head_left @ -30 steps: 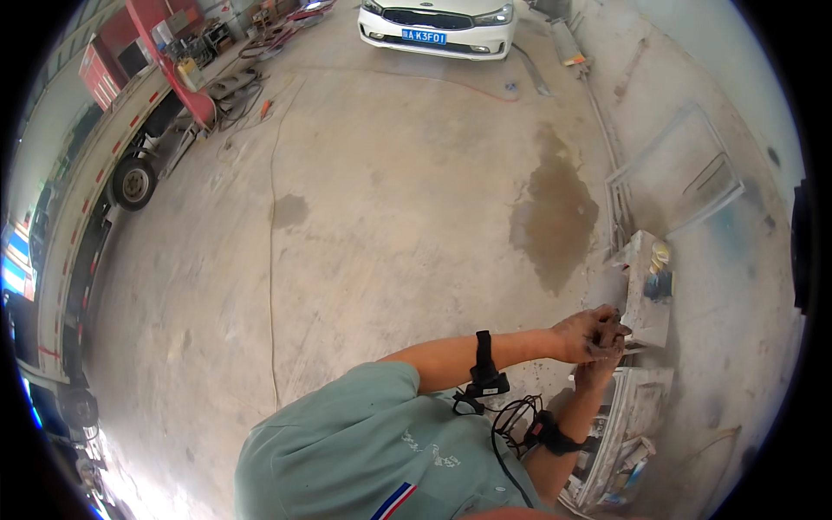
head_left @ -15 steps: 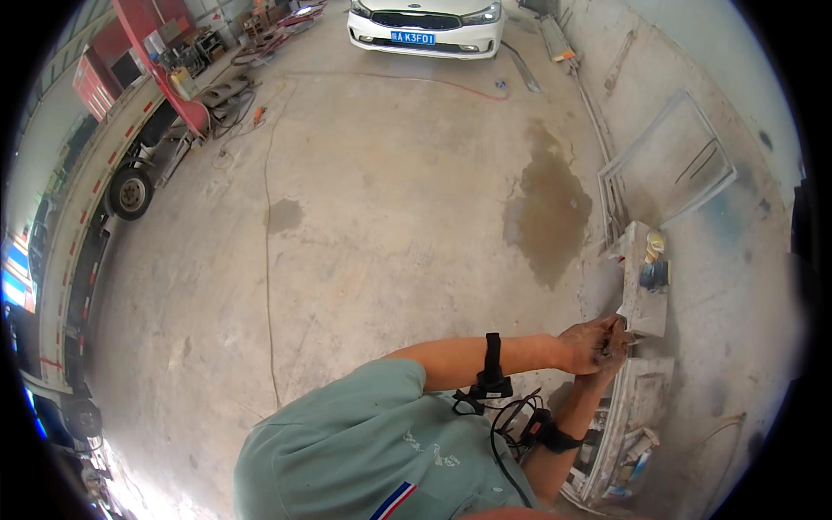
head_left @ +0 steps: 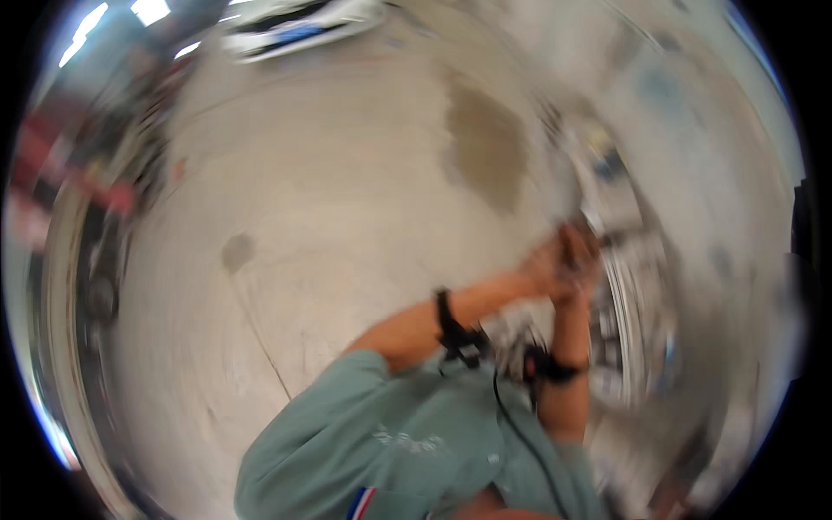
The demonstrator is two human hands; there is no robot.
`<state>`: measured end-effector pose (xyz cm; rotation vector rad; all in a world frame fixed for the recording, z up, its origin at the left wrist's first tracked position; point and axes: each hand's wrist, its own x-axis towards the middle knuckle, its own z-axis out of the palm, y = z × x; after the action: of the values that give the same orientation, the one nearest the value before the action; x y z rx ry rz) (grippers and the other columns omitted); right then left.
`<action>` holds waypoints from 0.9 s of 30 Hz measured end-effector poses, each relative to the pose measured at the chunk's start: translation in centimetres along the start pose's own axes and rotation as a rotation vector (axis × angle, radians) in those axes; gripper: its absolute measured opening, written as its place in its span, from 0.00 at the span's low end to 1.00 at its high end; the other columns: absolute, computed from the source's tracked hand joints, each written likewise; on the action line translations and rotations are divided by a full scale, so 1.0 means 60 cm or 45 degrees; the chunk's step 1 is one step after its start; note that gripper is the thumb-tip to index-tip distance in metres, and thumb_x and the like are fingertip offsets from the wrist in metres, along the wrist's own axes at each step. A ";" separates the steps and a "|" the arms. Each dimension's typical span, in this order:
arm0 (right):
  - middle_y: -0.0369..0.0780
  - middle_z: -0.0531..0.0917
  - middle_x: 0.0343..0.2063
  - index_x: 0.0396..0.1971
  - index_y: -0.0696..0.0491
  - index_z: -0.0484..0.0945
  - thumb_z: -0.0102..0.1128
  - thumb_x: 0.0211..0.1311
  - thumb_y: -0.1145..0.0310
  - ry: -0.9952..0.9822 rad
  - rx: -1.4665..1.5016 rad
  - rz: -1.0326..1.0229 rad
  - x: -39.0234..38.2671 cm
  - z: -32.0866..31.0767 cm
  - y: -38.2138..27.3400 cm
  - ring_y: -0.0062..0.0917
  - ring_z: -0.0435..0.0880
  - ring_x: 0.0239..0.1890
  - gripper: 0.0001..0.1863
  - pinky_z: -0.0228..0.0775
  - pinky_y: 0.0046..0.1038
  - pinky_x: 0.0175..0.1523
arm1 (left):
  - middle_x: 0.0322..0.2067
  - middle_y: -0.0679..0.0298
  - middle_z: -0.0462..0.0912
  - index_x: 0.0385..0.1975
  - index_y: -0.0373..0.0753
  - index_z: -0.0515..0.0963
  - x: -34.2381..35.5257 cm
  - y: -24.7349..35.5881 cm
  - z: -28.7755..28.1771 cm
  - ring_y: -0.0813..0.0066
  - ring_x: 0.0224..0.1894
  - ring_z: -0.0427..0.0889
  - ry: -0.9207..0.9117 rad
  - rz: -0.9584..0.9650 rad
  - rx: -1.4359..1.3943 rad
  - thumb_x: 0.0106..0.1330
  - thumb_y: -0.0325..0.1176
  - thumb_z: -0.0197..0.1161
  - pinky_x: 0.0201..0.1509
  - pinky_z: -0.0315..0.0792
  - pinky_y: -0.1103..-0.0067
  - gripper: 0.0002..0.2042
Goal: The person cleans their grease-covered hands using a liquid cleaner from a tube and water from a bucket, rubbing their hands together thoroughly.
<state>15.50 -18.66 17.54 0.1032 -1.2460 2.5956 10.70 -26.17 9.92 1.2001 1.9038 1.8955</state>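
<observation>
My left hand and my right hand are together at the right of the head view, both smeared by motion. Their skin looks dark-stained. Whether anything lies between the fingers I cannot make out. Just beyond and to the right of them is the end of a pale, worn cabinet. A yellow thing and a dark blue thing rest on it, too blurred to name. Black straps with small devices circle both my forearms, and a dark cable runs down over my green shirt.
An open-fronted pale shelf unit with mixed items stands right of my right forearm, along the wall. A wet patch darkens the concrete floor. A white car is at the far end, and a truck side lines the left.
The view has swung to the right and is blurred now. My hands appear higher in the picture, still together beside the cabinet.
</observation>
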 end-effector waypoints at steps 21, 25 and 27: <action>0.37 0.76 0.37 0.37 0.59 0.72 0.57 0.67 0.70 0.125 -0.428 -0.366 -0.043 0.065 -0.082 0.23 0.75 0.43 0.08 0.68 0.25 0.50 | 0.59 0.51 0.69 0.63 0.43 0.67 0.053 0.206 -0.050 0.51 0.56 0.74 -0.209 0.473 0.505 0.52 0.24 0.58 0.55 0.72 0.66 0.32; 0.38 0.76 0.22 0.24 0.58 0.71 0.46 0.75 0.58 0.517 -0.783 -0.325 -0.047 0.072 -0.098 0.22 0.75 0.29 0.21 0.69 0.25 0.39 | 0.63 0.47 0.64 0.65 0.42 0.64 0.041 0.206 -0.025 0.49 0.57 0.72 -0.273 0.310 0.812 0.54 0.27 0.57 0.57 0.70 0.66 0.33; 0.38 0.76 0.18 0.19 0.57 0.71 0.44 0.74 0.53 0.599 -0.817 -0.257 -0.046 0.048 -0.104 0.21 0.75 0.24 0.27 0.68 0.23 0.34 | 0.63 0.46 0.63 0.65 0.41 0.63 0.043 0.207 -0.020 0.48 0.58 0.71 -0.309 0.300 0.917 0.54 0.28 0.57 0.58 0.69 0.66 0.33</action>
<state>19.66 -17.74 23.58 -0.4484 -1.6816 1.7925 13.17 -27.24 22.38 1.8108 2.4641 1.0655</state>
